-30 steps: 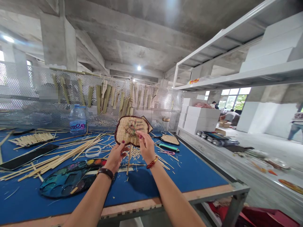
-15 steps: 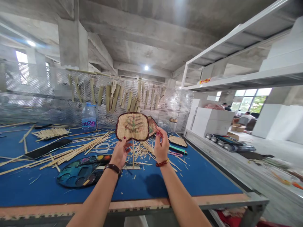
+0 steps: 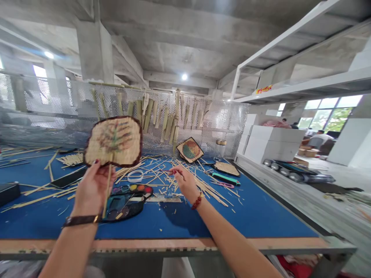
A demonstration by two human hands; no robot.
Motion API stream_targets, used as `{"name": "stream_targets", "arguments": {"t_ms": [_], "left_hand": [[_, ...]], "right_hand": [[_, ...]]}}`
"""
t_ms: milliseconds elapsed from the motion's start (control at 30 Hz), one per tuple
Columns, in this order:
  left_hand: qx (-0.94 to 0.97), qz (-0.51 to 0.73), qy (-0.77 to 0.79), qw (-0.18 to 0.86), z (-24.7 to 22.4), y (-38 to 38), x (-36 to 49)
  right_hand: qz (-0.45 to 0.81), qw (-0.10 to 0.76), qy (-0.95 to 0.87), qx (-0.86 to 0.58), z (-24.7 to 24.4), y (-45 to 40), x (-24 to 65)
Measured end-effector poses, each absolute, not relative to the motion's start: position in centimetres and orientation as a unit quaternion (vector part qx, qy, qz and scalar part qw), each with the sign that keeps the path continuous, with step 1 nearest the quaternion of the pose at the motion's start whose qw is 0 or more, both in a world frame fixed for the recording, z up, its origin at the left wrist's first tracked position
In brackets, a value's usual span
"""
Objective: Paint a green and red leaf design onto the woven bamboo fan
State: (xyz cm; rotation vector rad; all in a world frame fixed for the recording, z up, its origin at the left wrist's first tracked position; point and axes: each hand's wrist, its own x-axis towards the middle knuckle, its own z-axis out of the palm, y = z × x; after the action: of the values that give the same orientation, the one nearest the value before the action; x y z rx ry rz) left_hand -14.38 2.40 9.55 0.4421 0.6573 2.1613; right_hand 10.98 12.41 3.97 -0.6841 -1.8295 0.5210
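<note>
Left of centre, your left hand (image 3: pixel 92 189) clenches the bamboo handle (image 3: pixel 108 193) of a woven fan (image 3: pixel 113 141), held upright above the blue table (image 3: pixel 246 220). Your right hand (image 3: pixel 184 183) pinches a thin brush (image 3: pixel 175 170) low over scattered bamboo strips (image 3: pixel 213 193), right of a paint palette (image 3: pixel 121 204). That firm grip on the handle steadies the painted face well.

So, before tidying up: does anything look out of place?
Loose bamboo strips lie scattered in a crisscross mess across the blue work mat, and a painted woven fan sits tilted on them rather than flat.
</note>
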Motion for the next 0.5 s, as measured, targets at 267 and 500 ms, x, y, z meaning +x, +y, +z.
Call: {"name": "stream_targets", "arguments": {"t_ms": [267,500], "left_hand": [[0.132,0.885,0.311,0.32,4.7,0.6,-19.7],[0.112,0.914,0.286,0.265,2.7,0.4,-21.0]], "right_hand": [[0.219,0.4,-0.87,-0.188,4.9,11.3,1.3],[0.163,0.32,-0.916,-0.178,3.6,10.7,-6.9]]}}
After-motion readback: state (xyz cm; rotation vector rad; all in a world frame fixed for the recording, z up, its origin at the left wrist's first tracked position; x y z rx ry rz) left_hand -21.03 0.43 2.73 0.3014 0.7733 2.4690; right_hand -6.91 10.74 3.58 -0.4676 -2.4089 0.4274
